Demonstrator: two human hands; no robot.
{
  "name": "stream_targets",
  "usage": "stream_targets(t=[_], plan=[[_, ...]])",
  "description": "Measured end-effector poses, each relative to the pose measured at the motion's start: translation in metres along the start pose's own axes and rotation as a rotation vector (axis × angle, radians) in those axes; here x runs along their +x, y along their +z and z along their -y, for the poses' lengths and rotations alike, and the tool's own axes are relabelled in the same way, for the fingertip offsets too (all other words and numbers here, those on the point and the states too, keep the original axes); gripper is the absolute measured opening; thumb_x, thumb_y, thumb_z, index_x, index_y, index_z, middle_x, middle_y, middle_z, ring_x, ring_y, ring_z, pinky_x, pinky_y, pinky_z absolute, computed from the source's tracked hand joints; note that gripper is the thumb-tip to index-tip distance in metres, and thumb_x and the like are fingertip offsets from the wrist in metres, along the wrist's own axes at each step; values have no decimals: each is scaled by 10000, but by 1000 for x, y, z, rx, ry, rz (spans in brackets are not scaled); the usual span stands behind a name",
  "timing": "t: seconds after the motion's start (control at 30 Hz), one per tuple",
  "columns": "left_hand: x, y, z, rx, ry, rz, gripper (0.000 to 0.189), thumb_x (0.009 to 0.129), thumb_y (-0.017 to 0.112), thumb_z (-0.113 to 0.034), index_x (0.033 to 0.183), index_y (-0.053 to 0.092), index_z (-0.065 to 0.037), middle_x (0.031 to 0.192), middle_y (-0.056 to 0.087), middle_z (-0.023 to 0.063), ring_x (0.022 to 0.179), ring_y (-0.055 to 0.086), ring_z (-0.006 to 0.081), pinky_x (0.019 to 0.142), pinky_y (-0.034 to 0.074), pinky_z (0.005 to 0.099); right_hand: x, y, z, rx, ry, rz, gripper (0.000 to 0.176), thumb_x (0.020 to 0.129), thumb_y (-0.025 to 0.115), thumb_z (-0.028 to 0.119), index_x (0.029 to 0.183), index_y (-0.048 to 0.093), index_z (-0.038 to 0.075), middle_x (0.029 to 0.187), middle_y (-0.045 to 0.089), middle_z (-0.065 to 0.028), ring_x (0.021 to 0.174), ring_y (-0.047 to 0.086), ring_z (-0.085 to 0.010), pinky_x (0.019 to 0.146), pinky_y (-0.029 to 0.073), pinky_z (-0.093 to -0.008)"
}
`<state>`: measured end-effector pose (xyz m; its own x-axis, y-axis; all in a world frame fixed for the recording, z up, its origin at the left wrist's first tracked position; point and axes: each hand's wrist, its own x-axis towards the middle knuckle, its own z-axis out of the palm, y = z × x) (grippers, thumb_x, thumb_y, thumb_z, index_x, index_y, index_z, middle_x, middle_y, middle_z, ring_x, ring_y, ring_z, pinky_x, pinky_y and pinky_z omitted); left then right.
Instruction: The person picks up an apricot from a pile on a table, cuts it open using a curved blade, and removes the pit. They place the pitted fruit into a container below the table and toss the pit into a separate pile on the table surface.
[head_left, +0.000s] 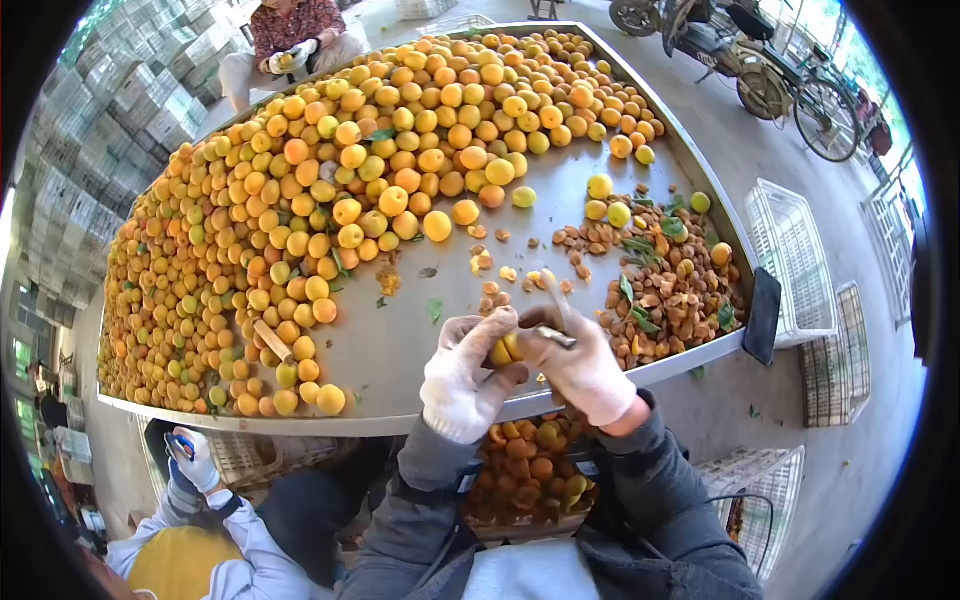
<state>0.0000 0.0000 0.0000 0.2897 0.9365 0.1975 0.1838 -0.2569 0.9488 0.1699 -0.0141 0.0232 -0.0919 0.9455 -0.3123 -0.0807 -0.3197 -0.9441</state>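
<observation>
In front of my chest, above the table's near edge, my gloved left hand is closed around a yellow apricot. My gloved right hand meets it from the other side, fingers closed on a small metal tool whose working end I cannot make out. Below both hands stands a crate of split apricots by my lap. Brown apricot stones lie heaped with some leaves on the table's right side, and a few orange scraps are scattered beyond my fingers.
A large heap of whole apricots covers the left and far parts of the metal table. A dark phone-like slab leans at its right corner. White crates stand to the right. Co-workers sit at lower left and far side, holding things.
</observation>
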Motion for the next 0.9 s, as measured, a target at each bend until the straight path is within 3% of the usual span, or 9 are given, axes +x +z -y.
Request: stream_targets(t=[0.07, 0.3, 0.37, 0.43, 0.5, 0.63, 0.7, 0.77, 0.9], plan=[[1, 3, -2, 150, 222, -7, 490, 786, 670, 11, 1264, 588, -53, 1156, 614, 153, 1024, 647, 288, 844, 527, 317, 5, 11, -12, 50, -162, 19, 324, 924, 675, 167, 1181, 570, 1, 1014, 657, -72, 976, 615, -117, 836, 512, -255], [0, 14, 4, 172, 293, -124, 405, 878, 621, -96, 1271, 570, -12, 1112, 626, 144, 986, 651, 250, 805, 528, 303, 3, 16, -14, 157, -182, -67, 179, 953, 602, 103, 1107, 582, 15, 946, 629, -25, 864, 589, -87, 749, 491, -233], [-5, 17, 10, -655, -183, -226, 416, 941, 585, -216, 1301, 550, -10, 1102, 627, 127, 917, 644, 233, 776, 517, 281, 1, 18, -10, 167, -143, -66, 171, 953, 598, 115, 1090, 582, 16, 901, 625, -22, 791, 579, -76, 693, 483, -226], [1, 19, 12, -674, -170, -296, 448, 964, 560, -316, 1308, 547, -27, 1052, 618, 92, 806, 610, 197, 730, 504, 278, -1, 22, 0, 182, -69, -50, 161, 952, 591, 141, 1057, 582, 18, 811, 618, -18, 646, 559, -54, 582, 465, -212], [4, 11, 11, -1084, -343, -150, 453, 964, 551, -358, 1285, 557, -39, 1014, 601, 79, 760, 574, 170, 686, 486, 303, -3, 9, 10, 177, 38, -4, 213, 950, 600, 222, 1037, 594, 28, 697, 602, -25, 377, 422, -41, 364, 311, -186], [6, -3, 10, -1211, -428, -216, 451, 962, 541, -389, 1258, 559, -50, 991, 595, 71, 711, 537, 149, 633, 452, 320, -7, -18, -1, -28, 17, 280, 236, 922, 650, 249, 1015, 652, 32, 733, 621, -4, 542, 502, -39, 483, 401, -212], [5, -6, 17, -1206, -496, -182, 437, 967, 533, -390, 1251, 553, -59, 982, 591, 71, 701, 526, 141, 621, 426, 311, 0, -19, -20, -318, -399, 149, 253, 905, 675, 229, 1060, 665, 28, 724, 615, 23, 617, 516, -37, 536, 417, -225], [1, 0, 11, -1147, -547, -155, 427, 969, 527, -391, 1242, 557, -64, 975, 590, 69, 689, 519, 138, 610, 420, 311, -10, -11, 15, -122, -188, -150, 215, 909, 650, 138, 1094, 654, 29, 665, 579, 5, 489, 466, -45, 455, 386, -219], [-2, 15, 10, -1086, -699, -56, 412, 978, 515, -398, 1222, 562, -69, 934, 585, 64, 653, 502, 124, 566, 403, 309, -1, -2, 13, 503, -461, -333, 210, 960, 552, 76, 1163, 594, 44, 605, 490, -2, 414, 421, -78, 366, 352, -225]])
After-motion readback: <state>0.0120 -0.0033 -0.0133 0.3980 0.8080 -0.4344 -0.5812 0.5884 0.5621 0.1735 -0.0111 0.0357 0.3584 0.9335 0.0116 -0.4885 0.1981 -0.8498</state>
